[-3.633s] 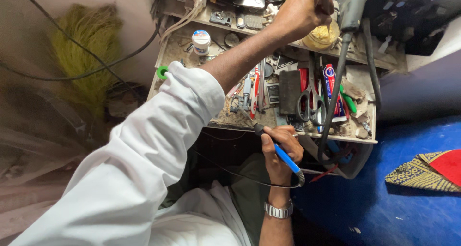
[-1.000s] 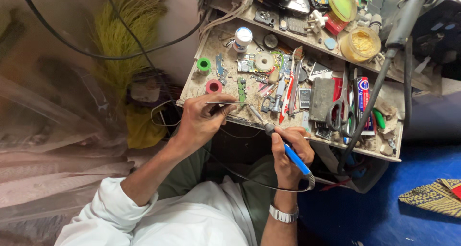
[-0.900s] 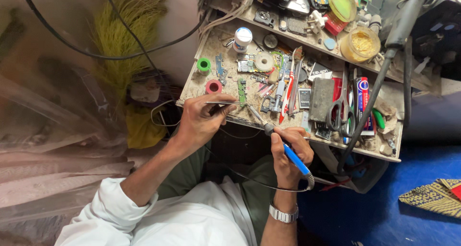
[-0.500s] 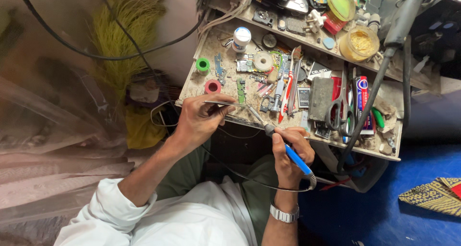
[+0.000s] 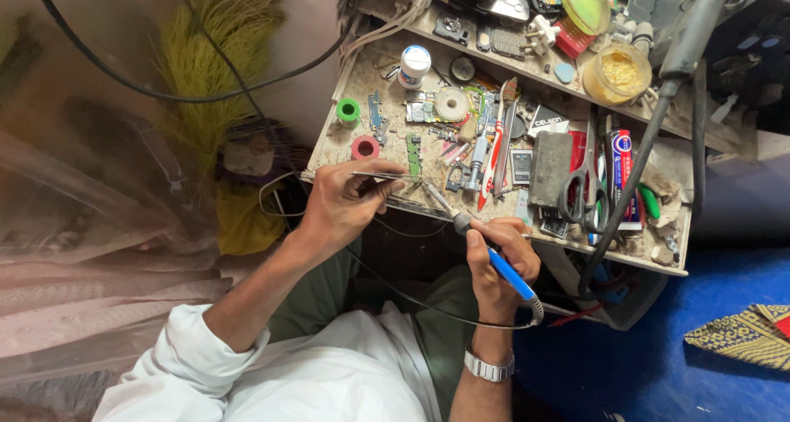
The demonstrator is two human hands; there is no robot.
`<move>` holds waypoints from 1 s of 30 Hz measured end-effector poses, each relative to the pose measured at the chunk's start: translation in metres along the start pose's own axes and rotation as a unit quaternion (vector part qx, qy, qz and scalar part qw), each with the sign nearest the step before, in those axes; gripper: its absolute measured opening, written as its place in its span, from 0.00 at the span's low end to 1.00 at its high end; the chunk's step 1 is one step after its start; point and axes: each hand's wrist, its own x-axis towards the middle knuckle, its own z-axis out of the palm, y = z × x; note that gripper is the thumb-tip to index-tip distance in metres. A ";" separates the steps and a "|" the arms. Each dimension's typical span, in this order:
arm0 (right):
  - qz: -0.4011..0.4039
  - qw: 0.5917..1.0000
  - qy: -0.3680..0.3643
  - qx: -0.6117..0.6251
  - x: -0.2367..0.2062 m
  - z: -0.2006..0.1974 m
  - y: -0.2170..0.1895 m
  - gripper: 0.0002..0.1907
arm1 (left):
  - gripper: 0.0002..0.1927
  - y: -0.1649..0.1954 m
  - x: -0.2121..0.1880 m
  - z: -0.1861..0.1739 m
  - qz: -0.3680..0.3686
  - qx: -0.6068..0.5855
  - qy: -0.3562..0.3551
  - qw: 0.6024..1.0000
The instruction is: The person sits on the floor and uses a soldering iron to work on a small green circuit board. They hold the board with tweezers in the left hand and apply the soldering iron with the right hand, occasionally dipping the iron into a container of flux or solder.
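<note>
Now the left hand (image 5: 341,208), back from the shelf, pinches tweezers (image 5: 383,175) above the green board (image 5: 413,153). The right hand (image 5: 498,257) grips the iron (image 5: 481,242), tip near the board.

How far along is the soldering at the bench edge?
Done: both tools are picked up. In hand: the left hand holds thin metal tweezers level over the front edge of the cluttered workbench, and the right hand grips a blue-handled soldering iron, its tip angled toward the tweezer tips. Left: the joint itself is too small to judge.
</note>
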 end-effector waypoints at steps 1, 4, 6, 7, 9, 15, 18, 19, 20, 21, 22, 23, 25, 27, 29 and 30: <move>-0.006 1.000 -0.002 0.000 0.001 0.000 0.000 0.06 | 0.09 0.000 0.001 0.000 0.001 0.005 -0.002 1.000; -0.004 1.000 -0.002 -0.012 0.000 0.000 -0.001 0.06 | 0.09 -0.001 0.003 0.001 -0.022 -0.018 -0.007 1.000; -0.018 1.000 -0.008 -0.018 0.002 -0.001 -0.001 0.06 | 0.09 -0.001 0.002 0.001 -0.014 -0.021 -0.007 1.000; -0.025 0.999 -0.011 -0.021 0.003 -0.001 -0.001 0.06 | 0.09 -0.002 0.002 0.000 -0.010 -0.023 -0.008 1.000; -0.017 0.999 -0.020 -0.023 0.003 -0.003 -0.002 0.06 | 0.09 -0.002 0.002 0.000 -0.011 -0.029 -0.010 0.999; -0.021 0.999 -0.019 -0.018 0.004 -0.004 -0.004 0.07 | 0.08 -0.005 0.001 0.002 -0.029 -0.087 -0.002 0.996; -0.011 1.000 -0.014 -0.018 0.004 -0.004 -0.005 0.06 | 0.08 -0.007 0.001 0.001 -0.030 -0.087 -0.006 0.996; -0.010 1.000 -0.014 -0.021 0.005 -0.003 -0.006 0.06 | 0.08 -0.007 0.002 0.000 -0.030 -0.081 -0.009 0.996; -0.013 1.000 -0.016 -0.022 0.005 -0.002 -0.005 0.06 | 0.08 -0.008 0.002 0.000 -0.033 -0.081 -0.011 0.996; -0.015 0.999 -0.018 -0.023 0.005 -0.002 -0.006 0.06 | 0.08 -0.008 0.001 0.000 -0.036 -0.081 -0.013 0.996; -0.018 0.999 -0.019 -0.024 0.005 -0.002 -0.006 0.06 | 0.08 -0.008 0.001 0.000 -0.039 -0.081 -0.015 0.996; -0.016 0.999 -0.019 -0.025 0.005 -0.001 -0.006 0.06 | 0.08 -0.008 0.002 -0.001 -0.033 -0.081 -0.018 0.996; -0.012 0.999 -0.019 -0.027 0.004 -0.002 -0.006 0.06 | 0.08 -0.008 0.002 -0.001 -0.023 -0.080 -0.022 0.996; -0.016 0.999 -0.018 -0.021 0.005 -0.002 -0.005 0.06 | 0.08 -0.008 0.001 -0.002 -0.011 -0.091 -0.031 0.995; -0.014 1.000 -0.017 -0.021 0.005 -0.002 -0.005 0.06 | 0.09 -0.009 0.001 -0.003 0.004 -0.099 -0.040 0.994; -0.010 1.000 -0.016 -0.023 0.004 -0.002 -0.005 0.06 | 0.09 -0.009 0.001 -0.003 0.013 -0.102 -0.043 0.994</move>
